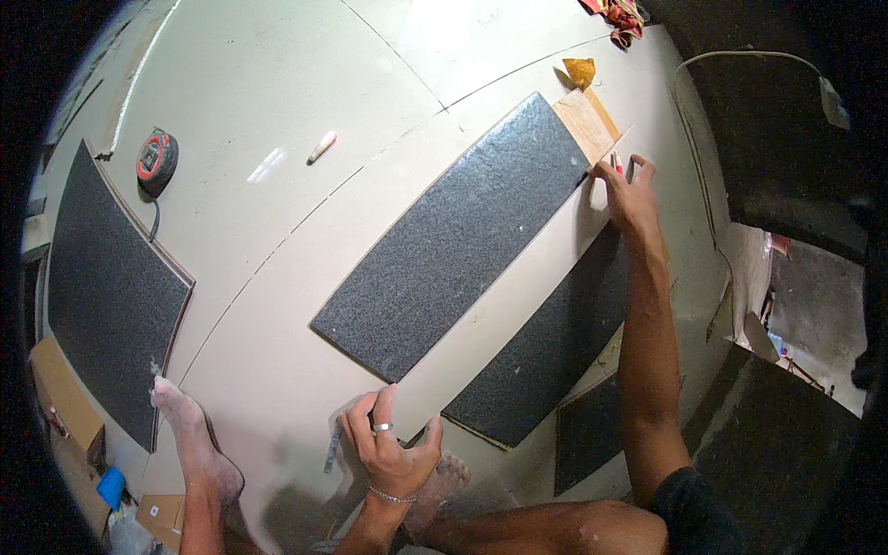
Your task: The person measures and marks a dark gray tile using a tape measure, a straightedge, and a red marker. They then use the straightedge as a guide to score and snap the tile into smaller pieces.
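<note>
A long dark grey speckled tile (453,236) lies slantwise on the pale floor. My left hand (393,449) is at its near corner, fingers bent and spread, a fingertip touching or almost touching that corner. The thumb reaches toward a second dark tile (536,356), which lies parallel beyond a pale strip. At the far end of the long tile, my right hand (631,196) is closed around a slim pen (618,163) with a red part; the fingers partly hide it. Beside that hand, a light wooden piece (585,125) meets the tile's far edge.
On the left are a black-and-red tape measure (157,162), another dark tile (111,287) and cardboard (69,398). A small pale stick (322,147) lies on the floor. My bare foot (190,435) rests beside the left tile. Cloth (618,18) lies at the far right.
</note>
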Demonstrator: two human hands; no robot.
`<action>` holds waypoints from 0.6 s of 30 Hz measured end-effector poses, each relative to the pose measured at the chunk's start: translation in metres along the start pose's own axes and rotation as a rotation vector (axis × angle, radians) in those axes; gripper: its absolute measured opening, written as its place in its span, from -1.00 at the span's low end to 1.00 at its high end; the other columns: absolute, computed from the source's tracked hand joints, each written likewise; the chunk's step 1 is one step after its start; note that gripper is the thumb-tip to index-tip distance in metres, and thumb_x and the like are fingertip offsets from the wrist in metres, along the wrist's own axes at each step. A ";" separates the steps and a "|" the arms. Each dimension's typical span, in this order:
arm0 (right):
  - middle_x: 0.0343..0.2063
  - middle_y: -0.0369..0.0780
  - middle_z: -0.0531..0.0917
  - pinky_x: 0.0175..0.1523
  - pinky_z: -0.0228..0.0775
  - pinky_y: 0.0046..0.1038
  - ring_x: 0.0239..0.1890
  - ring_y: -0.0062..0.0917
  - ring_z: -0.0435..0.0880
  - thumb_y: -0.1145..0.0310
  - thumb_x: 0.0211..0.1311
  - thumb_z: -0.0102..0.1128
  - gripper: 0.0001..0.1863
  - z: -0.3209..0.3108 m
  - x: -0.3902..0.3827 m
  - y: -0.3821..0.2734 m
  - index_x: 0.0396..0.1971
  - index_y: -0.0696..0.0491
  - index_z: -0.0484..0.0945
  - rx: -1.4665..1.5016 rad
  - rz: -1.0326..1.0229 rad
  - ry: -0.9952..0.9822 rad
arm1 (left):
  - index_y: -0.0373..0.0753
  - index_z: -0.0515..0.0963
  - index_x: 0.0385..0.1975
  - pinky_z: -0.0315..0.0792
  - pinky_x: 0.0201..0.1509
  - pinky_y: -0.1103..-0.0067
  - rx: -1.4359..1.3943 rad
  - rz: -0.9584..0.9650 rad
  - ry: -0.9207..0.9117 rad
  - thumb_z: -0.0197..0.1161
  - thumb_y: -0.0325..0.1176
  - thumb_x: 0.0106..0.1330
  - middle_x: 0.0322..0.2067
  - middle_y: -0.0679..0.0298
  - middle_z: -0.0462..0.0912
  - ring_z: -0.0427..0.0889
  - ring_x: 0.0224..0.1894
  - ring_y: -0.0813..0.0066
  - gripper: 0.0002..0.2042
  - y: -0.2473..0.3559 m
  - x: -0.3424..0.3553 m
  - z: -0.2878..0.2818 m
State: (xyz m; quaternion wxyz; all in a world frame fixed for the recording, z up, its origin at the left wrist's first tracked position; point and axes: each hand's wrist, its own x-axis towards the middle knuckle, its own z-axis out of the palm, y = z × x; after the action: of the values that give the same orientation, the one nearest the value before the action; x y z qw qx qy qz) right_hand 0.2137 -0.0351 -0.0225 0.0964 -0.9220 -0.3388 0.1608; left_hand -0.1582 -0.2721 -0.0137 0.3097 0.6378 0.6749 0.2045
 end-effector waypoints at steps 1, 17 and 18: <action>0.22 0.22 0.48 0.28 0.40 -0.17 0.18 0.06 0.60 -0.14 -0.05 0.44 0.12 0.000 0.001 0.001 0.45 0.13 0.15 0.004 0.000 -0.004 | -0.27 0.53 0.11 0.43 0.12 0.17 -0.008 -0.003 0.002 0.62 -0.39 -0.20 -0.04 0.06 0.49 0.51 0.02 0.01 -0.28 0.001 0.000 0.000; 0.18 0.20 0.57 0.34 0.39 -0.16 0.18 0.02 0.62 -0.03 0.03 0.50 0.01 0.001 0.009 0.028 0.42 0.14 0.26 0.086 -0.114 -0.009 | -0.26 0.49 0.14 0.45 0.14 0.16 -0.048 -0.051 -0.022 0.64 -0.46 -0.20 -0.01 0.02 0.47 0.52 0.05 -0.02 -0.25 0.004 -0.001 -0.001; 0.18 0.20 0.57 0.34 0.39 -0.17 0.18 0.02 0.62 -0.03 0.02 0.51 0.02 -0.001 0.005 0.026 0.42 0.15 0.25 0.095 -0.122 -0.013 | -0.26 0.49 0.14 0.45 0.14 0.16 -0.057 -0.057 -0.027 0.64 -0.46 -0.20 -0.01 0.02 0.47 0.52 0.05 -0.02 -0.25 0.004 0.000 -0.001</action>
State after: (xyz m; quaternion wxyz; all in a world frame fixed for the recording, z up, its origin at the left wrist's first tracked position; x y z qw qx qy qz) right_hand 0.2331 -0.0512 -0.0306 0.1476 -0.8928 -0.3871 0.1767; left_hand -0.1560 -0.2717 -0.0100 0.3424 0.6119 0.6825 0.2060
